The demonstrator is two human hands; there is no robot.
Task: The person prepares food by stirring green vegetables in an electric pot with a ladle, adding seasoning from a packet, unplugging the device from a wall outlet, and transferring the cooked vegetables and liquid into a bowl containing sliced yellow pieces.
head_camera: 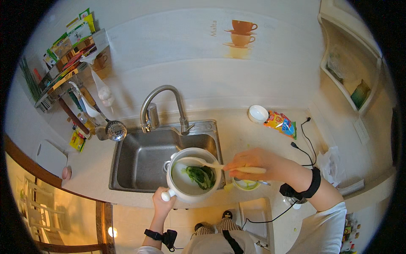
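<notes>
My left hand (163,200) grips the handle of a white pot (194,197), which is held over the right front part of the steel sink. Dark green leafy vegetables (201,176) lie in the pot. My right hand (250,165) is closed around the handle of a pale ladle or large spoon (213,165), whose bowl end is inside the pot. Under my right hand, partly hidden, stands a small yellowish bowl (246,187) with a utensil across it.
The sink (142,162) has a curved steel faucet (163,87) behind it. A white bowl (258,114) and a colourful food packet (281,124) lie at the back right. Black cables (309,135) and a plastic bag (331,165) are farther right. Ladles (116,130) hang from a rack at left.
</notes>
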